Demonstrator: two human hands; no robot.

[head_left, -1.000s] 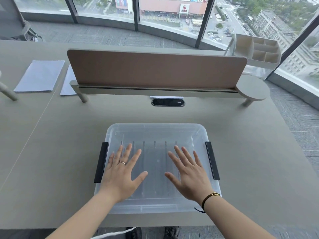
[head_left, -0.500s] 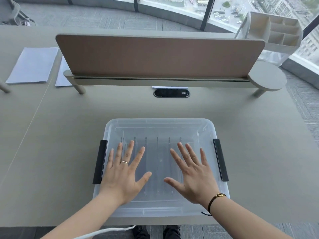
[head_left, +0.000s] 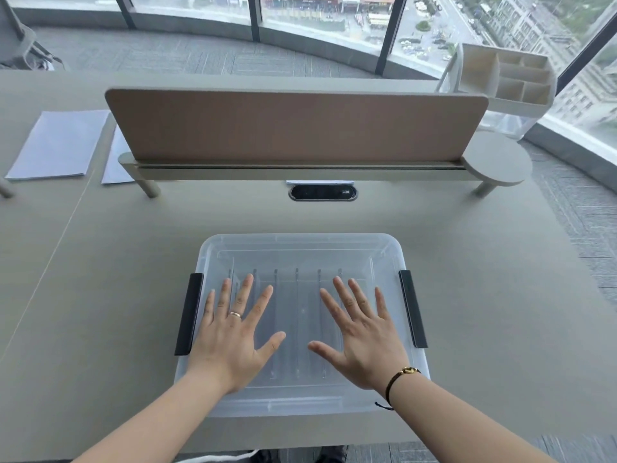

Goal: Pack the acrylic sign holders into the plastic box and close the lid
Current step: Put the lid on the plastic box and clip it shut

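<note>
Box: clear plastic box [head_left: 302, 248] on counter [head_left: 484, 295], lid [head_left: 300, 401] on.
Contents: sign holders [head_left: 296, 315] upright inside.
Grip: left hand [head_left: 233, 335] and right hand [head_left: 364, 339] flat, fingers spread, on lid.

There is one view only, from a wide-angle camera worn on the head. It looks forward and steeply down from above the bench's [head_left: 484, 295] near edge. The box [head_left: 300, 248] sits close below, at lower centre of the frame, with both forearms entering from the bottom corners. The screen [head_left: 293, 128] crosses the middle, and the windows [head_left: 317, 11] curve along the top, bent by the lens.
</note>
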